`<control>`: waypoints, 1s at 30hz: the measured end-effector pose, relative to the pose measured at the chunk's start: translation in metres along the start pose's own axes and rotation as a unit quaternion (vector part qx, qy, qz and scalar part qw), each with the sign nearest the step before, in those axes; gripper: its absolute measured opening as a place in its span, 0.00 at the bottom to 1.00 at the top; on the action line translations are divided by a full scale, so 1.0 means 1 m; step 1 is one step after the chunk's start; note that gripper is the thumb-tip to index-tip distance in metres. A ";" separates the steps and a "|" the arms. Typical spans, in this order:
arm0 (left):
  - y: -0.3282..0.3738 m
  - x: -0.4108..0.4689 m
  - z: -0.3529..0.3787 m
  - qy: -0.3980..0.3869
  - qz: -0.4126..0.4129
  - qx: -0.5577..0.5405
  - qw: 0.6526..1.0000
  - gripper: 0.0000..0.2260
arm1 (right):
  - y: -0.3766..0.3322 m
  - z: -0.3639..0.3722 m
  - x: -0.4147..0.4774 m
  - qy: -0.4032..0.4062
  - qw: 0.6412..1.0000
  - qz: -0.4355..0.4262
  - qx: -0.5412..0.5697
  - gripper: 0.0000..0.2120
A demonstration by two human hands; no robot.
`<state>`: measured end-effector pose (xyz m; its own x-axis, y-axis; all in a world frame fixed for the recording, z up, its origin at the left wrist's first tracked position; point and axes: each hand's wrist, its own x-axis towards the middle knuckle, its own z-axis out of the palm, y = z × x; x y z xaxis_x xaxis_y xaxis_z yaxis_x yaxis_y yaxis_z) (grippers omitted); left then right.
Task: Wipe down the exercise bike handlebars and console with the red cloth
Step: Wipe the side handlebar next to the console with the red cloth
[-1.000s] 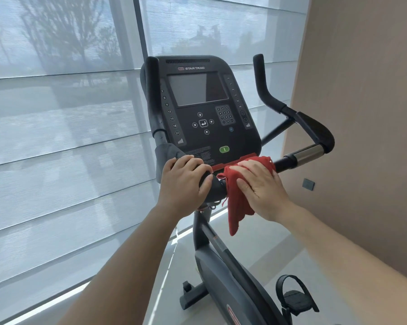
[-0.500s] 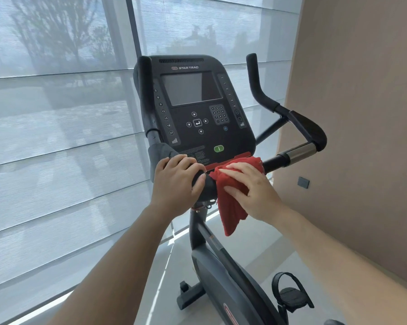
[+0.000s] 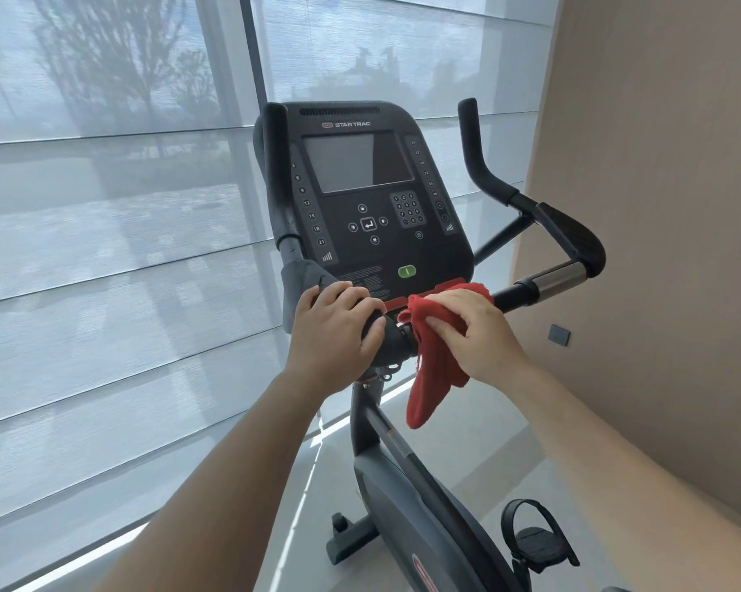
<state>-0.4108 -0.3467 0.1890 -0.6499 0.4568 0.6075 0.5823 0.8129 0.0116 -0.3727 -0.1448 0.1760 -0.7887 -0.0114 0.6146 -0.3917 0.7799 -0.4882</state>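
We set the console (image 3: 360,198) at centre, with the handlebars (image 3: 569,237) rising at its 9 and 3 o'clock sides. At its 6 o'clock, our left hand (image 3: 334,331) grips the crossbar, and just at that hand's 3 o'clock our right hand (image 3: 479,335) holds the cloth (image 3: 428,386), which is draped over the same bar. The pedal (image 3: 535,544) lies at 5 o'clock, the window blind (image 3: 104,292) spans 9 o'clock, and the wall (image 3: 659,207) stands at 3 o'clock.

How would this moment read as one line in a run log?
step: handlebar wipe | left hand: grips handlebar | right hand: holds red cloth on handlebar under console | cloth end: hangs free
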 end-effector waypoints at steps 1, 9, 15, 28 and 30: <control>0.000 -0.001 -0.001 -0.005 0.000 -0.007 1.000 0.19 | -0.002 -0.001 -0.002 -0.007 1.000 -0.004 0.003 0.10; -0.023 0.013 -0.025 0.011 0.030 -0.130 0.991 0.11 | -0.030 -0.017 0.000 0.079 0.980 0.122 0.139 0.11; -0.063 0.030 -0.029 0.019 0.080 -0.139 0.987 0.13 | -0.075 0.013 0.010 0.051 0.983 0.125 0.127 0.11; -0.094 0.030 -0.004 -0.023 0.207 -0.147 0.967 0.24 | -0.118 0.079 -0.018 0.102 0.972 0.202 -0.063 0.18; -0.096 0.033 -0.003 -0.022 0.221 -0.162 0.962 0.24 | -0.125 0.081 -0.009 0.105 0.965 0.223 -0.088 0.19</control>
<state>-0.4870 -0.4105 0.2105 -0.3203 0.7518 0.5763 0.9230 0.3847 0.0111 -0.3548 -0.2928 0.1815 -0.7393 0.4627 0.4892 0.0648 0.7720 -0.6323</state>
